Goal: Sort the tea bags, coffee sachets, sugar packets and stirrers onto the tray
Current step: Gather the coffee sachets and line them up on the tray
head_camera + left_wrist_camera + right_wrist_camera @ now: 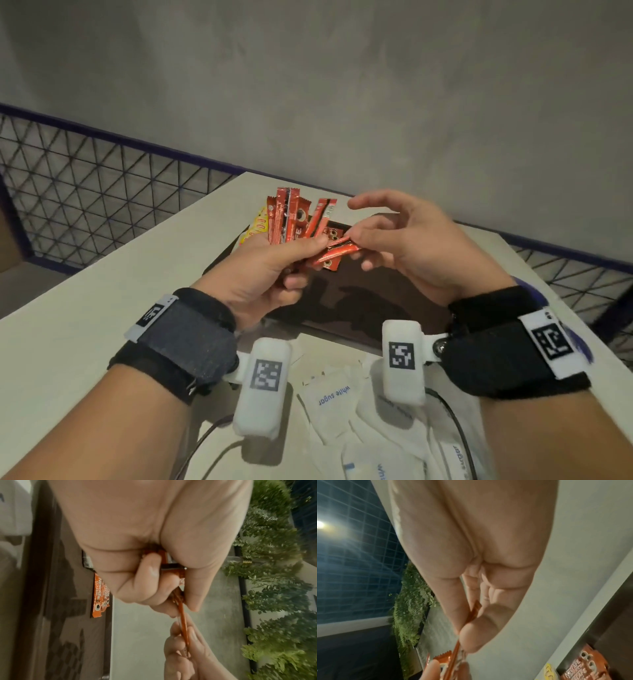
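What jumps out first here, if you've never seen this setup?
The fan of red coffee sachets gripped in the left hand, over a dark tray. The right hand pinches one sachet from the bunch. White sugar packets lie scattered on the table nearest the person.

tray [404,308] mostly hidden behind both hands, sugar packets [346,404] cut off at bottom edge

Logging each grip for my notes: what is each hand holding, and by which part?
Left hand grips a fan of red coffee sachets by their lower ends; right hand pinches one end of a single sachet.
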The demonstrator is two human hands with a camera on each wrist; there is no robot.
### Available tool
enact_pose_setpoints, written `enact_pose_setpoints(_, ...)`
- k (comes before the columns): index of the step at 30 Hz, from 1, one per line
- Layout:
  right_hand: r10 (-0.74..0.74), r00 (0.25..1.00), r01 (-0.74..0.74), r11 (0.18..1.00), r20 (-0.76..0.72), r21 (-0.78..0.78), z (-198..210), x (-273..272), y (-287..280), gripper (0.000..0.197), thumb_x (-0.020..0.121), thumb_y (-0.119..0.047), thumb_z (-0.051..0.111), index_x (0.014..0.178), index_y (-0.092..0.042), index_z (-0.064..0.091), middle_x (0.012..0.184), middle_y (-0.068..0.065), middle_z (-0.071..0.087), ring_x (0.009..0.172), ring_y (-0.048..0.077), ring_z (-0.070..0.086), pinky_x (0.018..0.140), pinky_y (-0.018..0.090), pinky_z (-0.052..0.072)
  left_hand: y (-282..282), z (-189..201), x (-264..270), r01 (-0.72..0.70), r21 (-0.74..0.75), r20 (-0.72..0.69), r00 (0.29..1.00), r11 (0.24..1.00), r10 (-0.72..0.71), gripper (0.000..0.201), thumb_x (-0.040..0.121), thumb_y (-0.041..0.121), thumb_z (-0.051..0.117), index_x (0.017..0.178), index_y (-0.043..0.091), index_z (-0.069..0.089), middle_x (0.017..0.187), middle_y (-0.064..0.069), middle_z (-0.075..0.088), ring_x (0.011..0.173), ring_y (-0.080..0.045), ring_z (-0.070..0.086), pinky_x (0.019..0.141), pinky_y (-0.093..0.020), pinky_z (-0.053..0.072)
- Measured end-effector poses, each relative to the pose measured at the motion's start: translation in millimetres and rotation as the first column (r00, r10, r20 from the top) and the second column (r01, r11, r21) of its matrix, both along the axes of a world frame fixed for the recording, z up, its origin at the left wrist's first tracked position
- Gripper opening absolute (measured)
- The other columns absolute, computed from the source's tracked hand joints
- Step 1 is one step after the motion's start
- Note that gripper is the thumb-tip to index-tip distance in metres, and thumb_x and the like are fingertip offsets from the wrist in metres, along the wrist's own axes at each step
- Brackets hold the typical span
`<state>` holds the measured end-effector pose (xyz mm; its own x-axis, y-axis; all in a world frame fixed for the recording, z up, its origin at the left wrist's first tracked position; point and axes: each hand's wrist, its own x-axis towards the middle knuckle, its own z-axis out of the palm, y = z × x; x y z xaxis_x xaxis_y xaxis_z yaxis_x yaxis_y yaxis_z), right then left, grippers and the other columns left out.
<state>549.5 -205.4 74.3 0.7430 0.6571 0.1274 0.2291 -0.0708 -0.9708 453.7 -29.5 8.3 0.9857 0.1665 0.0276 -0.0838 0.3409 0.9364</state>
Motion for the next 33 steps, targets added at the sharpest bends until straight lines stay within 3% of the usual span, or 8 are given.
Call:
enact_pose_setpoints(4, -0.015, 0.999, 0.016, 1.0, 0.044, -0.016, 0.6, 1.1, 0.8, 0.038, 0.088, 0.001, 0.075, 0.122, -0.011, 0.063, 0.089, 0.019, 0.073, 0.075, 0.025, 0.072, 0.065, 0.033, 0.058, -2.2, 0.3, -0.3, -0.098, -0.055, 0.008, 0.995, 0.994, 0.098, 0.024, 0.084, 0.024, 0.074, 0.101, 0.008, 0.069, 0.075, -0.002, 0.067, 0.049, -0.006, 0.042, 0.04, -0.015, 0.033)
enact_pose_setpoints(11, 0.016, 0.962, 0.056, 0.965, 0.273, -0.256, 4.5, 2.0, -4.3, 0.01, 0.093, -0.008, 0.072, 0.095, -0.018, 0.073, 0.078, 0.01, 0.073, 0.062, 0.018, 0.068, 0.061, 0.035, 0.057, -4.2, 0.0, 0.2, -0.194, -0.111, 0.004, 0.981, 0.975, 0.196, 0.025, 0.095, 0.021, 0.07, 0.113, 0.004, 0.065, 0.085, -0.006, 0.071, 0.05, -0.007, 0.047, 0.039, -0.015, 0.036)
enact_pose_setpoints(16, -0.019, 0.955, 0.083, 0.975, 0.297, -0.207, 3.8, 8.6, -7.5, 0.017, 0.092, -0.002, 0.071, 0.095, -0.018, 0.075, 0.081, 0.019, 0.071, 0.06, 0.017, 0.064, 0.06, 0.038, 0.053, -3.8, -2.2, 1.8, -0.22, -0.113, -0.009, 0.975, 0.969, 0.221, 0.019, 0.099, 0.02, 0.066, 0.111, 0.005, 0.066, 0.091, -0.009, 0.073, 0.047, -0.007, 0.048, 0.036, -0.015, 0.035)
enact_pose_setpoints(20, -0.04, 0.97, 0.074, 0.988, 0.241, -0.136, 4.8, 7.5, -5.0, 0.021, 0.091, 0.002, 0.067, 0.092, -0.016, 0.079, 0.071, 0.008, 0.07, 0.06, 0.018, 0.062, 0.055, 0.032, 0.05, -4.8, -3.4, 2.8, -0.198, -0.079, -0.01, 0.98, 0.977, 0.198, 0.021, 0.099, 0.02, 0.065, 0.113, 0.006, 0.067, 0.101, -0.015, 0.076, 0.045, -0.007, 0.048, 0.036, -0.015, 0.036)
enact_pose_setpoints(24, -0.009, 0.992, 0.016, 0.999, 0.129, -0.05, 8.7, 1.9, -3.9, 0.016, 0.09, 0.001, 0.068, 0.093, -0.009, 0.08, 0.081, 0.015, 0.076, 0.069, 0.021, 0.069, 0.062, 0.03, 0.052, -4.6, -2.3, 1.9, -0.161, -0.105, 0.015, 0.986, 0.981, 0.164, 0.02, 0.098, 0.021, 0.066, 0.112, 0.008, 0.07, 0.088, -0.012, 0.072, 0.042, -0.006, 0.045, 0.036, -0.015, 0.035)
enact_pose_setpoints(27, 0.007, 0.984, 0.01, 0.995, 0.176, -0.094, 7.6, 1.9, -4.2, 0.019, 0.087, 0.002, 0.073, 0.097, -0.013, 0.08, 0.087, 0.013, 0.079, 0.077, 0.023, 0.073, 0.067, 0.034, 0.052, 0.2, -2.5, 2.3, -0.164, -0.168, 0.026, 0.985, 0.972, 0.171, 0.02, 0.098, 0.021, 0.063, 0.112, 0.008, 0.071, 0.082, -0.007, 0.068, 0.041, -0.005, 0.042, 0.034, -0.015, 0.033)
enact_pose_setpoints(30, -0.068, 0.965, 0.097, 0.99, 0.254, -0.104, 2.2, 4.8, -1.1, 0.008, 0.093, -0.014, 0.073, 0.095, -0.019, 0.08, 0.082, 0.005, 0.079, 0.07, 0.015, 0.069, 0.061, 0.032, 0.049, 3.1, -0.8, 0.8, -0.143, -0.225, 0.06, 0.985, 0.964, 0.16, 0.021, 0.098, 0.019, 0.062, 0.11, 0.006, 0.072, 0.081, -0.005, 0.067, 0.041, -0.004, 0.039, 0.033, -0.014, 0.032)
enact_pose_setpoints(33, -0.136, 0.95, 0.172, 0.979, 0.282, -0.107, -2.5, 7.6, 1.6, 0.01, 0.094, -0.027, 0.073, 0.086, -0.024, 0.078, 0.072, -0.008, 0.075, 0.065, 0.001, 0.064, 0.06, 0.03, 0.048, 3.3, -0.4, 0.2, -0.147, -0.195, 0.068, 0.984, 0.97, 0.163, 0.011, 0.095, 0.017, 0.066, 0.098, 0.007, 0.068, 0.08, -0.005, 0.067, 0.04, -0.003, 0.039, 0.033, -0.014, 0.03)
